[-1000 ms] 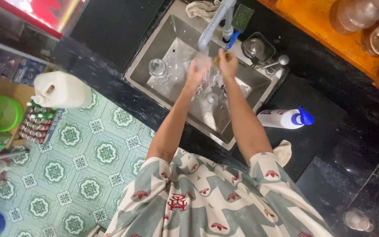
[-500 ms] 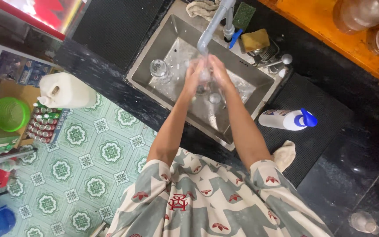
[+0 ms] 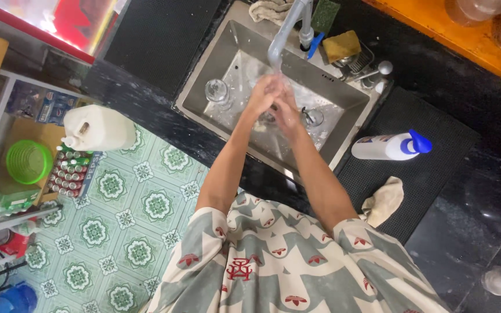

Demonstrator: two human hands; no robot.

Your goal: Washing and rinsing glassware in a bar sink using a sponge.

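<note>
Item: our left hand point(image 3: 265, 93) and right hand point(image 3: 285, 110), pressed together under the grey curved tap point(image 3: 282, 35) in the steel sink point(image 3: 204, 81); finger positions blurred, we cannot tell. Clear drinking glass point(image 3: 217, 91) stands unwashed beside them; white squeeze bottle with blue cap point(image 3: 391, 146) lies on the counter.

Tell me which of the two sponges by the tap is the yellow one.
The yellow sponge lies on the wire rack at the sink's back edge, right of the tap. The other, the dark green sponge, sits further back behind the tap.
</note>
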